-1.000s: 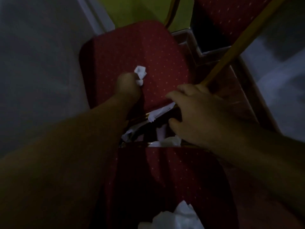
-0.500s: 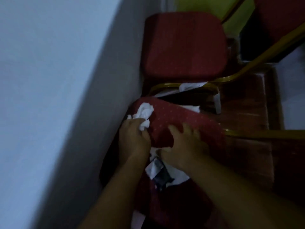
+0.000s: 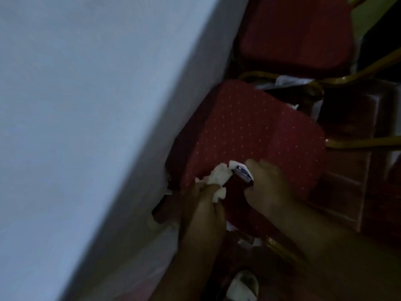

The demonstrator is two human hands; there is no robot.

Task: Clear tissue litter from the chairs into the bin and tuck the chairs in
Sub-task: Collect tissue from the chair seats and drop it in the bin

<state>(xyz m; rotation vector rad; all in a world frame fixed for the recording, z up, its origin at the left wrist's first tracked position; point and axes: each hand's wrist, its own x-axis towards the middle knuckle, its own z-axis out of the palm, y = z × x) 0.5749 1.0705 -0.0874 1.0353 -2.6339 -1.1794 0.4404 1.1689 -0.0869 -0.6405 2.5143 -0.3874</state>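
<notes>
Crumpled white tissue wad (image 3: 217,180) at near edge of red dotted chair seat (image 3: 249,135), clutched in left hand (image 3: 204,205). Small wrapper with dark print (image 3: 308,173) just beside it, pinched by right hand (image 3: 267,187). More white scraps (image 3: 286,80) between this seat and second red chair (image 3: 297,35) beyond. Gold frame tubing (image 3: 358,142) at right.

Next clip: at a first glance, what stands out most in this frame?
The two hands meeting low in the centre over the red dotted chair seat: the left hand clutches a crumpled white tissue, and the right hand grips a small wrapper with dark print. A pale tablecloth fills the whole left side, and a second red chair sits at the top.
</notes>
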